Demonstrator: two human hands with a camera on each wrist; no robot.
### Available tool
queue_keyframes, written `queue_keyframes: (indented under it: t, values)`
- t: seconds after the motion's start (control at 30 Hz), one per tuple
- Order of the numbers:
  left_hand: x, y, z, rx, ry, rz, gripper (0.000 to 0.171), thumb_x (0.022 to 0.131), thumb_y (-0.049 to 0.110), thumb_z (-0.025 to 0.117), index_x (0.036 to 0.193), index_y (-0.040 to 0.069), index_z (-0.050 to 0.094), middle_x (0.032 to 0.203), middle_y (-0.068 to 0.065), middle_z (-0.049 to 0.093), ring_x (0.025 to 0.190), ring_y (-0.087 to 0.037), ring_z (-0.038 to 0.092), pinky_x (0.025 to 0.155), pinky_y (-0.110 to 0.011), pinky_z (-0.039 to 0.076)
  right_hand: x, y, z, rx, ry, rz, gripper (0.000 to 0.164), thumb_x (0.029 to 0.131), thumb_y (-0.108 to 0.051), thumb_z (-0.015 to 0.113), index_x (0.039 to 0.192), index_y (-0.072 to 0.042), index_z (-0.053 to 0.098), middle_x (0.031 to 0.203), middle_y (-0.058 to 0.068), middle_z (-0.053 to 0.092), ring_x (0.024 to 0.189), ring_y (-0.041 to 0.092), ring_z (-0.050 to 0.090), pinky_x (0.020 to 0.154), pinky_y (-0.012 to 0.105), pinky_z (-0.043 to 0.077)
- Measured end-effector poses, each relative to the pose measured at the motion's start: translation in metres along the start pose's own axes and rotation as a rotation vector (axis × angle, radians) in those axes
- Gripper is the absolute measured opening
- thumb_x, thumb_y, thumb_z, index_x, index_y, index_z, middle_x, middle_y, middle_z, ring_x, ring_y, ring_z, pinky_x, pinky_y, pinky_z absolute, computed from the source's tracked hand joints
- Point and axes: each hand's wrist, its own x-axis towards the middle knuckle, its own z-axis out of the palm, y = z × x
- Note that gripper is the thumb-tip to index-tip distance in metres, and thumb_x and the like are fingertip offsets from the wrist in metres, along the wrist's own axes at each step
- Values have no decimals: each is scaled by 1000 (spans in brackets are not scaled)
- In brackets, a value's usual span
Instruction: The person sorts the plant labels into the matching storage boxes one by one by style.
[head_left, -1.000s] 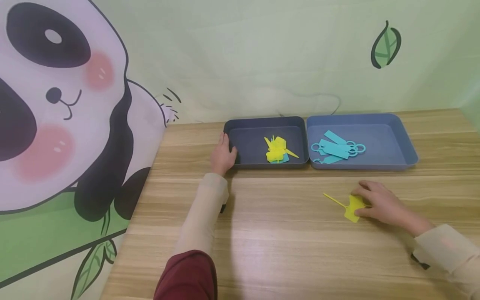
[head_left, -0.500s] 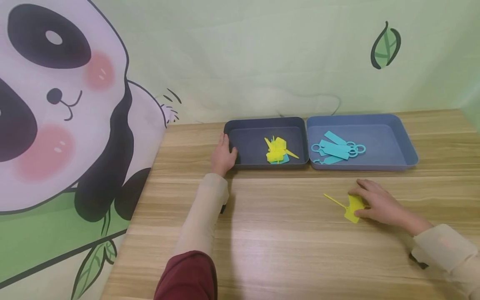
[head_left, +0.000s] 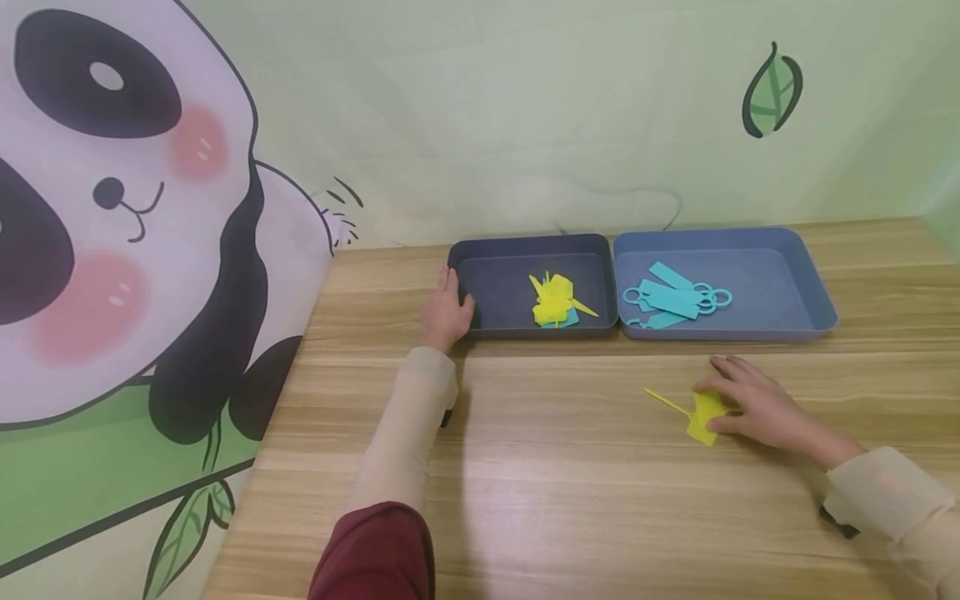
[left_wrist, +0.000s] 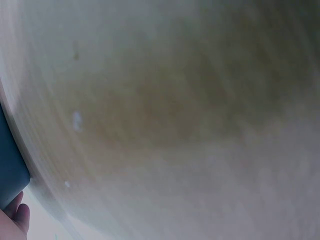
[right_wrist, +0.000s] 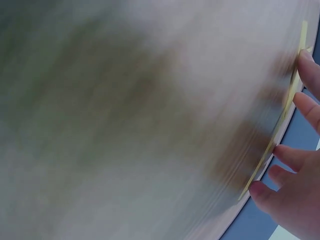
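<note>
My left hand (head_left: 446, 315) holds the left wall of the dark tray (head_left: 480, 243), its thumb over the inner side. In the left wrist view, fingers (left_wrist: 21, 216) show by the tray's corner. My right hand (head_left: 765, 408) touches a yellow plastic zip-tie tag (head_left: 701, 429), a flat label with a thin tail, lying on the table. Its fingers (right_wrist: 290, 156) are spread along the tag in the right wrist view. Yellow tags (head_left: 553, 302) lie over a teal piece in the dark tray. Several teal loop tags (head_left: 667, 298) lie in the blue tray (head_left: 812, 312).
The two trays stand side by side along the back of the wooden table (head_left: 570, 475). Behind them hangs a pale green cloth (head_left: 465, 125) with a printed panda (head_left: 202, 250) at the left and a leaf at the right.
My right hand and the yellow tag under it have shifted slightly left. The left hand and both trays have stayed in place.
</note>
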Motion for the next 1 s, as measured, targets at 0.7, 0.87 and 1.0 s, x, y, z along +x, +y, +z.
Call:
queue_keyframes:
  t: [0.7,0.87,1.0]
  values:
    - [0,-1,-1,5,-21,-13,62,91,33,37,142,7,15,150,-2,8,133,-24,26,105,-37,29,18,-5,-5,60,-147,63,37,63,-14,74,88,-7,47,133,42,19,123,56,11,90,71,14]
    - [-2,1,-3,-6,-22,-18,61,91,32,38,142,8,15,150,-2,7,133,-24,25,104,-38,29,18,-8,-6,13,-111,49,37,61,-13,75,84,-7,47,128,39,25,118,54,20,93,65,19]
    - [-3,2,-4,-5,-23,-18,61,91,32,38,142,8,14,150,-2,7,134,-23,24,105,-37,29,18,-11,-7,-45,-100,63,38,60,-16,76,84,-8,48,115,29,36,105,44,31,86,55,29]
